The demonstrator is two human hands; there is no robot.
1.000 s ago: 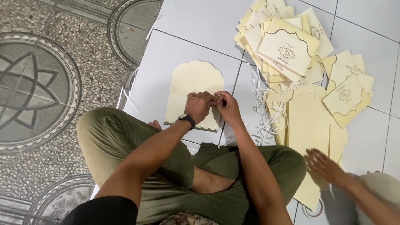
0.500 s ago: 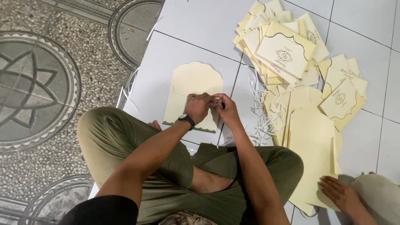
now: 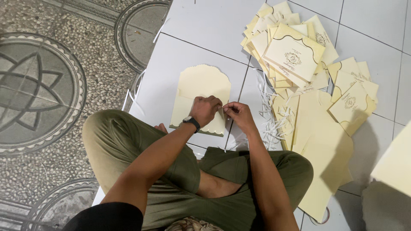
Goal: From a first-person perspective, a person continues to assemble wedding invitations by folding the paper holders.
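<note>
Pinched fingers of both hands meet at the right edge of a cream envelope (image 3: 199, 96) lying flat on the white tile floor (image 3: 205, 25). Left hand (image 3: 205, 110) rests on the envelope's lower right part, fingers curled and closed on something small at that edge; what exactly is held is too small to tell. Right hand (image 3: 239, 114) sits just beside the left, off the envelope's right edge, thumb and fingertips pressed together and touching the left hand's fingertips. A black wristwatch (image 3: 191, 122) is on the left wrist.

Nearest to the camera from the envelope: the person's crossed legs in olive trousers (image 3: 128, 145), one knee just below the envelope's scalloped bottom edge.

The envelope has its rounded scalloped flap open, pointing away from the person.

Right of the envelope, just past the right hand: a loose heap of thin white paper strips (image 3: 276, 119), lying partly on a spread of plain cream sheets (image 3: 321, 145) that runs down beside the right knee.

Farther right of the envelope: a few finished cream envelopes with gold crests (image 3: 353, 100), overlapping.

Beyond the envelope, up and to the right: a bigger fanned stack of the same crested envelopes (image 3: 291, 51).

Left of the envelope: pebbled floor with round patterned inlays (image 3: 40, 92), a few stray white strips at the tile's edge.

Far right of the envelope, at the frame edge: another cream sheet (image 3: 396, 164), partly cut off.
</note>
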